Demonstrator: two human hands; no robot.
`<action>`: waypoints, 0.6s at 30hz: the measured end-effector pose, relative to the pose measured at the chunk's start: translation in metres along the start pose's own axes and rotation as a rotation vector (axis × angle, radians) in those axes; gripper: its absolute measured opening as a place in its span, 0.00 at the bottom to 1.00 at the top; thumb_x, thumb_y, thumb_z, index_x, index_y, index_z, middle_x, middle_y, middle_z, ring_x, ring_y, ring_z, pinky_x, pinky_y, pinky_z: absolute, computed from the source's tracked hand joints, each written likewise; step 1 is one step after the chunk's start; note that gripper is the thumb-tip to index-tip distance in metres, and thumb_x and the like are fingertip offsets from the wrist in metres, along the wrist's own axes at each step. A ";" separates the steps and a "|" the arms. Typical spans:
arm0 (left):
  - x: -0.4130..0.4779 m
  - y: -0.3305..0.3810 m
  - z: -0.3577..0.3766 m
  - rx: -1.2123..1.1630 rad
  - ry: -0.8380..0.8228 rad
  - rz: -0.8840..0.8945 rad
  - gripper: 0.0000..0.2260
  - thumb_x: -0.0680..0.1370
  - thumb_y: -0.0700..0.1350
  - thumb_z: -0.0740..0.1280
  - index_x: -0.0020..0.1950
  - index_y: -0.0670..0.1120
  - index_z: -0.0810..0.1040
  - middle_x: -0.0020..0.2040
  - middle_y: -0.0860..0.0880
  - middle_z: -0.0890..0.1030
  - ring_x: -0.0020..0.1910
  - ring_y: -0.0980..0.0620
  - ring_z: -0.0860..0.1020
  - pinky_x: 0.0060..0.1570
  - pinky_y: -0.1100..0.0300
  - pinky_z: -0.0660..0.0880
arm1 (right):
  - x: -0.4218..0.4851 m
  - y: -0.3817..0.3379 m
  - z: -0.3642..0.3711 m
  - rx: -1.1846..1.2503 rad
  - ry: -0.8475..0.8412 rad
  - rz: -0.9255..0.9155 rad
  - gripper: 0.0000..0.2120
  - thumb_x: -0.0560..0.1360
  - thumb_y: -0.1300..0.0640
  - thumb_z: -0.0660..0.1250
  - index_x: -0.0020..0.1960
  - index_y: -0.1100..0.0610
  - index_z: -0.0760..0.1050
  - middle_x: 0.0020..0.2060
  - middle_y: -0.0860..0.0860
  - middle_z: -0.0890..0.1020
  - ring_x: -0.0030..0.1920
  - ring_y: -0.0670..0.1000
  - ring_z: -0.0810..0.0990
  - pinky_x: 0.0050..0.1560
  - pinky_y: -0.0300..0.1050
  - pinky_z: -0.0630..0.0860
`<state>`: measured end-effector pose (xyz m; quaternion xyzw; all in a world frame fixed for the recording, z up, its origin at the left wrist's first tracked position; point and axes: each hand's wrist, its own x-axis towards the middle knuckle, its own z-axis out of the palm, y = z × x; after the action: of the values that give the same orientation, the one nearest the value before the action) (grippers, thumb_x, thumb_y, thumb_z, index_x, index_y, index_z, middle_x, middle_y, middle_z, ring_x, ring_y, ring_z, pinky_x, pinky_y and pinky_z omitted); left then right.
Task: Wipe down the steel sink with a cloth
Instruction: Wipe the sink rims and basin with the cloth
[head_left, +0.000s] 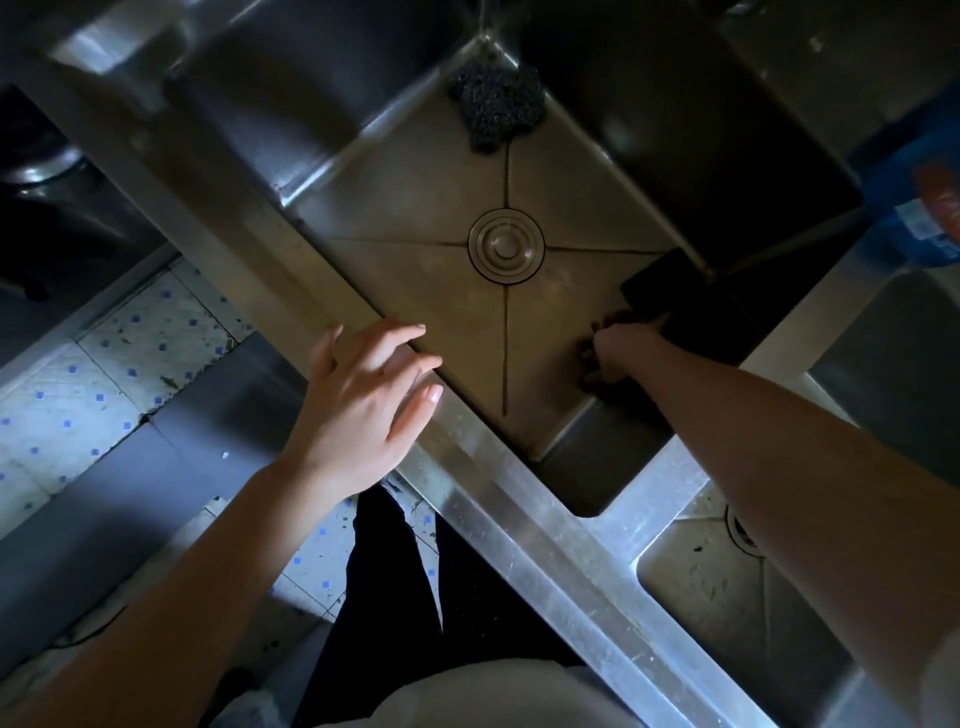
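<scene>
The steel sink (415, 280) lies diagonally in front of me, its round drain plug (506, 245) in the middle of the creased floor. My right hand (621, 348) reaches down into the basin's near right corner and grips a dark brown cloth (589, 364) against the floor; the cloth is mostly hidden under my hand. My left hand (366, 400) rests on the sink's front rim (467, 467) with its fingers straight and spread, holding nothing.
A dark steel scourer (496, 106) lies in the basin's far corner. A flat dark object (657, 283) leans by the right wall above my right hand. A second basin (727, 597) sits to the right, a blue packet (919, 208) beyond. Tiled floor lies at left.
</scene>
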<state>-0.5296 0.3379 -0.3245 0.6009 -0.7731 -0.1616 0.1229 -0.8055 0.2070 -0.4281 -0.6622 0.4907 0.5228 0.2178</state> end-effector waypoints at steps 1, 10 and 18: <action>0.000 0.000 0.000 -0.003 0.003 0.002 0.17 0.78 0.52 0.55 0.53 0.47 0.81 0.61 0.47 0.76 0.61 0.50 0.71 0.63 0.45 0.58 | -0.001 -0.006 0.004 -0.033 -0.006 -0.032 0.33 0.70 0.37 0.67 0.66 0.57 0.71 0.64 0.58 0.74 0.63 0.61 0.73 0.64 0.56 0.72; -0.002 0.001 -0.002 -0.003 -0.013 0.008 0.18 0.78 0.52 0.55 0.54 0.46 0.81 0.61 0.47 0.77 0.61 0.49 0.72 0.62 0.44 0.59 | -0.016 -0.082 0.041 -0.229 -0.072 -0.381 0.27 0.77 0.50 0.60 0.74 0.56 0.59 0.70 0.57 0.68 0.68 0.60 0.69 0.66 0.62 0.67; 0.007 -0.008 -0.003 0.017 0.010 0.004 0.17 0.78 0.52 0.55 0.53 0.47 0.81 0.61 0.48 0.77 0.60 0.49 0.73 0.62 0.44 0.59 | -0.006 -0.053 0.026 -0.238 0.034 -0.155 0.28 0.77 0.50 0.59 0.73 0.58 0.57 0.68 0.58 0.69 0.66 0.62 0.70 0.64 0.63 0.68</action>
<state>-0.5232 0.3292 -0.3244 0.6013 -0.7750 -0.1517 0.1217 -0.7712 0.2531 -0.4436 -0.7281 0.3762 0.5476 0.1690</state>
